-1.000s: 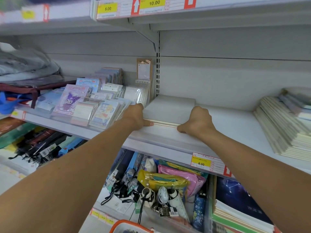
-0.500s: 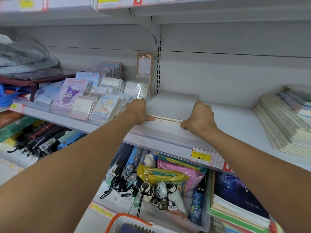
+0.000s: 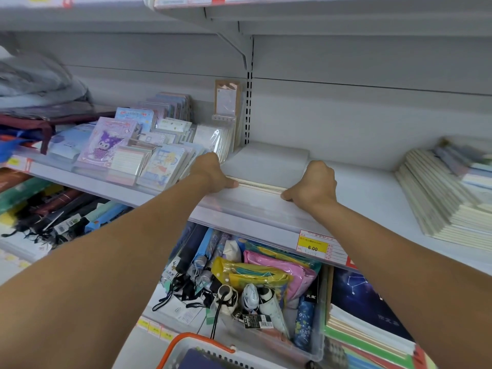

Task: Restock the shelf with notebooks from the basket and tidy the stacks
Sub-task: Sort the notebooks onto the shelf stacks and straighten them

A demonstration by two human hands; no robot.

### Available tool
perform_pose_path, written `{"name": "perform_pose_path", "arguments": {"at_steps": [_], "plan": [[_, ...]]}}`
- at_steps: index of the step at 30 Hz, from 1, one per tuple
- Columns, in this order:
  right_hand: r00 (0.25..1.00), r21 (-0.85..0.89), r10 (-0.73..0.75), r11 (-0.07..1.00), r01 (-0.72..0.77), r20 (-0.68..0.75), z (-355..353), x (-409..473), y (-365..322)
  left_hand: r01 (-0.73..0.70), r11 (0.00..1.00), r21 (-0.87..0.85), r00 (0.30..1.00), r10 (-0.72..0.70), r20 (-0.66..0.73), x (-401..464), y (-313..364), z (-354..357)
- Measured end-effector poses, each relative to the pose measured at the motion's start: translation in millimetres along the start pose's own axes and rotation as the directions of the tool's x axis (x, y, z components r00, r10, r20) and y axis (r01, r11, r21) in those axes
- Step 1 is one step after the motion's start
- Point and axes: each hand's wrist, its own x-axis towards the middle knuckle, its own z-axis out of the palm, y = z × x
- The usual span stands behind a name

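Both hands grip one low stack of white notebooks (image 3: 262, 166) on the shelf (image 3: 372, 193), the left hand (image 3: 213, 173) curled round its left edge and the right hand (image 3: 315, 183) curled round its right edge, thumbs at the front edge. The stack lies at twelve o'clock between the hands, its long axis running front to back toward the rear wall, neither hand clearly nearer. A slumped pile of notebooks (image 3: 442, 201) lies at three o'clock, well apart, and the basket (image 3: 197, 350) sits at six o'clock, so squaring this stack looks like the job in hand.
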Motion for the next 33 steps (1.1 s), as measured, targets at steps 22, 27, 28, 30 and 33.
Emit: {"name": "perform_pose_path", "arguments": {"at_steps": [22, 27, 28, 30, 33], "plan": [[0.768, -0.046, -0.062, 0.992, 0.118, 0.638, 135, -264, 179, 0.256, 0.904, -0.343, 0.967, -0.239, 0.091, -306, -118, 191], [0.770, -0.101, 0.029, 0.994, 0.047, 0.638, 169, -292, 218, 0.663, 0.748, 0.021, 0.668, -0.604, 0.435, -380, -182, 208], [0.769, -0.044, 0.048, 0.999, -0.026, 0.637, 170, -291, 211, 0.689, 0.722, 0.062, 0.612, -0.626, 0.483, -385, -185, 206], [0.712, 0.007, 0.108, 0.988, -0.156, 0.694, 174, -285, 203, 0.772, 0.633, 0.054, 0.486, -0.643, 0.593, -391, -182, 204], [0.531, 0.090, 0.222, 0.862, -0.499, 0.818, 170, -277, 200, 0.935, 0.306, -0.182, 0.344, -0.649, 0.679, -395, -181, 213]]}}
